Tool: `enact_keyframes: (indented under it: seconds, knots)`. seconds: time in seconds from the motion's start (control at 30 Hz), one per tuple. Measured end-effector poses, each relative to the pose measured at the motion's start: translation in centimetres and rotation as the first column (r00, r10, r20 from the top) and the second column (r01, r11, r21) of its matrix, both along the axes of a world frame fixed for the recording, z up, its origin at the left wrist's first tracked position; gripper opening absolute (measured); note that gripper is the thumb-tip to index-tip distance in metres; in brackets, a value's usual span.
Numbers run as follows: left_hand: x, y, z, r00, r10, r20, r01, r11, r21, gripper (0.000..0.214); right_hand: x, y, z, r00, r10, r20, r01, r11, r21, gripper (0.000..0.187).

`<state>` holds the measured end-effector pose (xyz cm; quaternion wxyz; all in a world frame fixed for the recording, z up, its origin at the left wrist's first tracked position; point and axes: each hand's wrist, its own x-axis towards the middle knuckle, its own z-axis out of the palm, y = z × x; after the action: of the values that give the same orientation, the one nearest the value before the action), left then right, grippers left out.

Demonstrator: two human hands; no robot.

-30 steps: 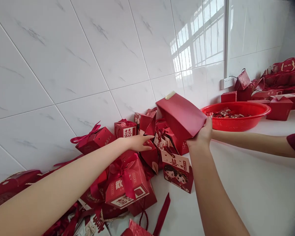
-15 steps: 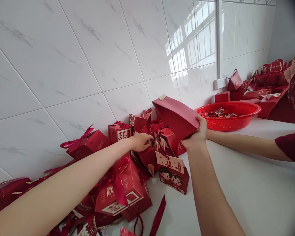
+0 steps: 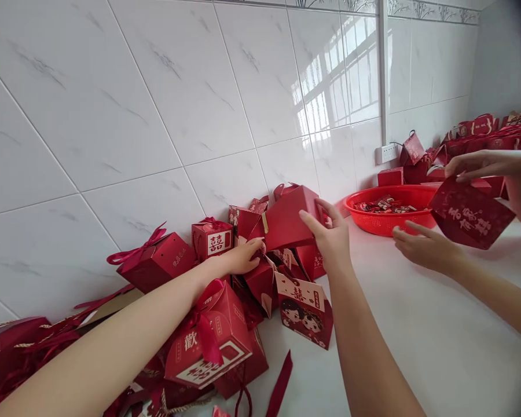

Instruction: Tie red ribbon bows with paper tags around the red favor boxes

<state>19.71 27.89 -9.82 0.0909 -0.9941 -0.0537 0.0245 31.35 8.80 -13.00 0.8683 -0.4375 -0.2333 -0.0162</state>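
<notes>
My right hand (image 3: 332, 231) grips a plain red gift box (image 3: 286, 219) by its right end, tilted above the pile. A small pale tab shows on the box's left edge. My left hand (image 3: 244, 256) reaches into the pile, fingers curled at the top of a dark red gift box (image 3: 255, 285); what lies between its fingertips is hidden. Just below my hands stands a gift box with two cartoon faces (image 3: 306, 315). Nearer to me, a ribbon-tied gift box (image 3: 215, 339) rests tilted on other boxes.
Another person's hands (image 3: 425, 246) hold a folded red carton (image 3: 471, 217) at the right. Beside them is a red plastic basket (image 3: 373, 226) of small wrapped pieces. More red boxes (image 3: 481, 136) are heaped behind. A loose ribbon (image 3: 281, 382) lies on the white table (image 3: 399, 324); tiled wall (image 3: 226, 87) behind.
The plain red box has swung left and lower in my right hand, turning its side toward me. My left hand stays at the pile. The other person's hands have brought a red carton beside the basket.
</notes>
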Motion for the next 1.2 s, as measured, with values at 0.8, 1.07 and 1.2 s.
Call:
enact_keyframes:
  seconds: [0.8,1.07,1.2]
  knots:
    - [-1.6,0.3,-0.3,0.994,0.04,0.102,-0.044,0.998,0.039,0.032,-1.0,1.5,-0.7,0.881,0.308,0.36,0.203,0.441,-0.874,0.033]
    - [-2.0,0.5,0.0,0.996,0.082,0.039,-0.082,0.997,-0.014,0.038,-1.6,-0.3,-0.6,0.72,0.614,0.325,0.172,0.296,-0.939,0.023]
    - [-2.3,0.2,0.2,0.996,0.087,0.027,-0.088,0.996,0.016,0.037,-1.9,1.3,-1.0,0.719,0.604,0.344,0.203,0.291,-0.935,0.028]
